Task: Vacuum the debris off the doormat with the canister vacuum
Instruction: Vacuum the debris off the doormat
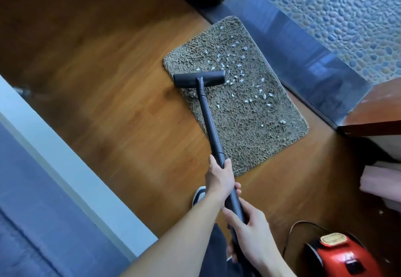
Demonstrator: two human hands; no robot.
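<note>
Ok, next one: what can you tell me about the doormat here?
The doormat is a shaggy grey-brown rectangle with rounded corners, lying flat on the wood floor beside a dark threshold. Small white scraps are scattered over its middle and the side nearer the threshold. The black vacuum head, on its tube, rests on its left edge.

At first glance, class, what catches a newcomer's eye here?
The shaggy doormat mid-frame, strewn with pale debris, draws the eye first. The black vacuum head sits at its left edge, its wand gripped by the left hand and right hand. A red canister stands lower right.
</note>
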